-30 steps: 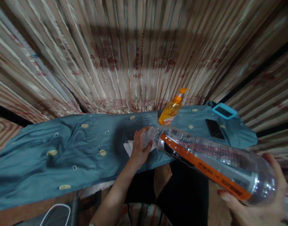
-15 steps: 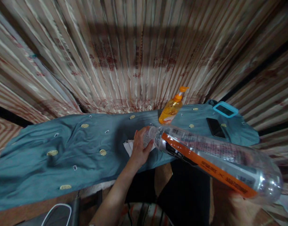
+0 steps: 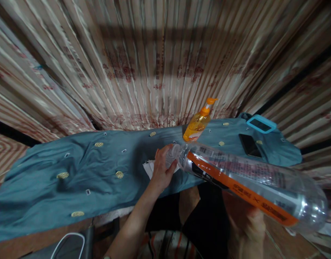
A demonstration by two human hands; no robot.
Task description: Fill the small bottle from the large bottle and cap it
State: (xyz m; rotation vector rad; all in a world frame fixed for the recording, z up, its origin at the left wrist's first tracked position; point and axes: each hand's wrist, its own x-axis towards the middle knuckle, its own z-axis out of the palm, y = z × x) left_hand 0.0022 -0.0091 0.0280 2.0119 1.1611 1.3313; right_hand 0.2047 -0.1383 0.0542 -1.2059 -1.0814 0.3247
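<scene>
Since a second ago the right grip (image 3: 246, 223) has slid from the base of the clear bottle (image 3: 251, 180) to a spot under its body, while the left grip (image 3: 161, 169) has stayed put. The left grip is closed around the bottle's neck (image 3: 173, 154). The right is blurred beneath the bottle, so I cannot tell whether its fingers wrap it or only prop it.

The bottle lies nearly level between the two grips, neck toward the left one, over the near edge of the surface and its blue cloth (image 3: 86, 169). I see no liquid in it, so it is probably light, with thin walls that dent and a slick orange label (image 3: 235, 187); the stiff neck and the base look the firmest holds.

Just beyond the left grip stands a pump bottle (image 3: 198, 123) holding orange liquid. White paper (image 3: 148, 168) lies under that grip, and a dark phone (image 3: 250, 145) lies farther off.
</scene>
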